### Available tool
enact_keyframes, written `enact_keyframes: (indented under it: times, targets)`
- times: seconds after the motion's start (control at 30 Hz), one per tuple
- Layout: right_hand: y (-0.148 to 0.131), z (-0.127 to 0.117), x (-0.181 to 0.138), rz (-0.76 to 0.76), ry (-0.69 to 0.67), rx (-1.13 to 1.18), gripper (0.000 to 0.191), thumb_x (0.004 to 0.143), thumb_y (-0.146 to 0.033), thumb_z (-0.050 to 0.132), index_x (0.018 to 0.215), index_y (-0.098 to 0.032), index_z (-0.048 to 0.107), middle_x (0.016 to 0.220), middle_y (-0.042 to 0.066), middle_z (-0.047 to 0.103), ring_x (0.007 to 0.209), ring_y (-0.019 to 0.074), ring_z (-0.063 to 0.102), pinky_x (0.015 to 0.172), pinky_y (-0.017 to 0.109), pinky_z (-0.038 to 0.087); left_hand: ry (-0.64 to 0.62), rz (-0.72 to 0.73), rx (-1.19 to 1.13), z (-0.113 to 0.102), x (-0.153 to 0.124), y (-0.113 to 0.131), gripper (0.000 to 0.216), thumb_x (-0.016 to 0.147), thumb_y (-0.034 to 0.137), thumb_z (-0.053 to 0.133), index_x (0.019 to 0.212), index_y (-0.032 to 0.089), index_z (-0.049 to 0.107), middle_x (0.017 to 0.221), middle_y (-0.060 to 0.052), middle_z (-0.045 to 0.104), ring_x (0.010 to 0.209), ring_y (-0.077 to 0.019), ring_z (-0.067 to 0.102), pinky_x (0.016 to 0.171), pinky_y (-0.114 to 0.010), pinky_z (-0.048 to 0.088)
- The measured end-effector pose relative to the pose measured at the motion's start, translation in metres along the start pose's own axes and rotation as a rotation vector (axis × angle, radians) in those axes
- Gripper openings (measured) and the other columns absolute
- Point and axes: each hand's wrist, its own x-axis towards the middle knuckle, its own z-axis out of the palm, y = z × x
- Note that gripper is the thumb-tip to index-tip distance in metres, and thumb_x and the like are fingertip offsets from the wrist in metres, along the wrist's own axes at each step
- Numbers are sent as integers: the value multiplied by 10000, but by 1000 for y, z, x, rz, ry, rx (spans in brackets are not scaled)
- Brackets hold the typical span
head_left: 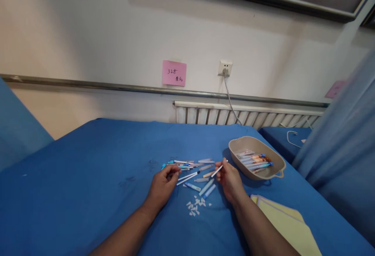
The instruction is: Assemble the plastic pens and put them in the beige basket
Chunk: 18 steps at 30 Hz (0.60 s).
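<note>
My left hand (163, 185) rests on the blue cloth with its fingers curled over a pen part at the edge of a scatter of pen parts (193, 170). My right hand (230, 179) is closed in a pinch on a thin white pen refill (218, 170), held just above the cloth. Loose barrels, refills and caps lie between the two hands. A small heap of white caps (195, 207) lies nearer me. A beige oval tray (277, 170) to the right of my right hand holds several assembled pens (254, 160).
The blue cloth covers the table (88, 178). A yellow folded cloth (288, 221) lies at the near right. Behind are a radiator (249, 117), a wall socket with a cable (225, 69) and a pink note (174, 73). Blue fabric (345, 150) hangs at the right.
</note>
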Motion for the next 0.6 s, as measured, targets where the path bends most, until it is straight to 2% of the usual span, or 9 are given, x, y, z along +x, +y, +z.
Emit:
enact_keyframes:
  times: [0.2, 0.37, 0.47, 0.6]
  targets:
    - [1, 3, -2, 2, -12, 9, 429, 667, -558, 673, 729, -138, 614, 567, -3, 590, 411, 66, 448, 379, 184, 334, -22, 12, 32, 0, 0, -3, 209, 746, 348, 571, 841, 180, 650, 801, -25, 673, 758, -184, 618, 705, -276, 474]
    - [-3, 4, -4, -53, 60, 6, 423, 639, -522, 705, 810, -152, 594, 579, -8, 613, 414, 72, 470, 379, 177, 341, -74, 85, 169, -1, -5, 6, 149, 759, 296, 555, 816, 201, 654, 761, -14, 668, 715, -183, 606, 700, -281, 456]
    - [-4, 1, -1, -82, 103, 25, 417, 624, -500, 716, 823, -156, 589, 573, -11, 615, 409, 79, 484, 377, 180, 346, -154, 153, 261, 2, -14, 18, 144, 792, 270, 519, 826, 217, 649, 767, -15, 659, 715, -179, 594, 702, -278, 443]
    - [-2, 1, 3, -84, 117, 50, 401, 629, -482, 708, 826, -155, 587, 568, -11, 616, 405, 76, 482, 371, 176, 348, -329, 287, 405, 13, -27, 35, 182, 844, 248, 469, 904, 223, 640, 869, -38, 661, 815, -191, 578, 746, -287, 424]
